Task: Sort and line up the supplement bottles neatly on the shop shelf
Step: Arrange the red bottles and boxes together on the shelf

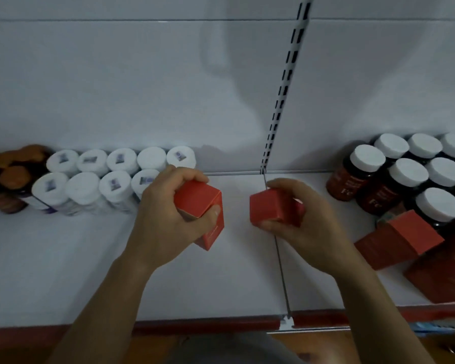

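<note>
Left hand grips one red box; right hand grips another box; contents hidden.

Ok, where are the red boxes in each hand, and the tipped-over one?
Left-hand red box (pixel 198 198), head view, top face.
Right-hand red box (pixel 264 207), head view, end face.
Tipped-over red box (pixel 384 246), head view, long side.

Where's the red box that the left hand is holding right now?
In the head view, the red box is left of centre, gripped by the left hand, just right of the white bottles and left of the shelf seam.
</note>
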`<state>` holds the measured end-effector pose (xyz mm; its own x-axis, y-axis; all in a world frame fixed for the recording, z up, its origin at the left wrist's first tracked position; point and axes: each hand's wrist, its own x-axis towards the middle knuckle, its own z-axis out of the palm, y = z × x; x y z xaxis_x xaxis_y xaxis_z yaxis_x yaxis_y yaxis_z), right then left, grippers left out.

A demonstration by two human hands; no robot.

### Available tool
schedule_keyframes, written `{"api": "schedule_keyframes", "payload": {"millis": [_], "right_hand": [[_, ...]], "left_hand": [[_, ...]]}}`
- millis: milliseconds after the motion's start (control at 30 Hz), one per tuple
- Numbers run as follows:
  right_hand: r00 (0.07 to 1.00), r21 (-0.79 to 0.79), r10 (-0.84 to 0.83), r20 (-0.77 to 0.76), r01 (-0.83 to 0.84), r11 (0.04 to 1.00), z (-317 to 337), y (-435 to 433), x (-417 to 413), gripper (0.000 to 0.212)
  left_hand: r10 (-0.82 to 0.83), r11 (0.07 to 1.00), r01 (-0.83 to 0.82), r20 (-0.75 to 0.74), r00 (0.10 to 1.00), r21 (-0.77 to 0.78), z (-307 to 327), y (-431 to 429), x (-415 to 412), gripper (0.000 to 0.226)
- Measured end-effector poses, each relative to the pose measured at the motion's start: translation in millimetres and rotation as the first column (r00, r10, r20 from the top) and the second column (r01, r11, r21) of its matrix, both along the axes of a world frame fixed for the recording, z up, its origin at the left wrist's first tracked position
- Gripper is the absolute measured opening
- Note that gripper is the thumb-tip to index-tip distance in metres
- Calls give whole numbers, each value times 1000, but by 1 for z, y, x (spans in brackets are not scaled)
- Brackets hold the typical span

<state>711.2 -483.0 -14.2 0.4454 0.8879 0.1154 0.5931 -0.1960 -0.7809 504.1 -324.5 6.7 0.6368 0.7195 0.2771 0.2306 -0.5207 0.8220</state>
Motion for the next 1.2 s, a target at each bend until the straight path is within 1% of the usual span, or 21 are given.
{"api": "schedule_keyframes", "payload": {"millis": [33,67,133,167,200,300,367,433,533,633,733,800,900,1000,1100,1167,1200], "right_hand": [[987,71,-44,-152,56,996,2,4,-4,61],[966,115,-76,-246,108,987,1,9,-8,58],[930,143,-112,-350,171,975,-5,19,-17,56],[919,142,-118,-375,183,973,-8,22,-22,56],[918,140,-113,-379,178,974,-10,24,-24,55],[947,134,-56,-316,103,986,-12,27,-27,48],[951,160,-45,-307,98,982,-12,30,-27,46],[951,207,-55,-306,123,971,-9,44,-25,48],[970,254,-47,-238,109,961,-3,83,-23,46],[974,264,-50,-221,109,958,-4,120,-21,45],[994,293,-71,-87,94,952,-17,137,-22,42],[996,315,-79,-45,89,945,-24,139,-25,41],[992,328,-80,-94,106,939,-26,140,-29,44],[985,296,-12,-173,64,953,-25,131,-33,58],[980,311,-2,-200,66,948,-13,99,-45,54],[967,323,94,-237,-13,946,-1,75,-54,53],[960,298,156,-234,-82,951,3,66,-59,58]], "left_hand": [[-18,1000,17,-13,1000,-8,-1,4,-7,45],[-25,1000,25,-21,999,-12,-2,7,-15,46],[-24,1000,24,-45,999,-4,-6,11,-27,46],[-23,1000,24,-65,998,11,-9,12,-32,47],[-20,999,23,-89,996,30,-12,13,-35,49],[2,998,7,-139,990,64,-21,18,-44,54],[17,999,-10,-126,992,53,-24,19,-46,55],[15,996,-6,-111,994,85,-24,19,-45,55],[2,994,9,-102,995,109,-23,18,-45,55],[-4,993,16,-102,995,114,-21,21,-47,55],[-12,991,25,-92,996,135,-18,23,-51,53],[-13,991,25,-86,996,133,-17,23,-53,52],[-17,992,25,-70,997,121,-16,23,-55,49],[-54,993,58,-40,998,104,-12,23,-55,48],[-100,995,100,53,994,17,-2,24,-51,46],[-95,995,97,123,988,-14,4,25,-47,44],[-76,997,80,145,987,-24,7,24,-44,43]]}}
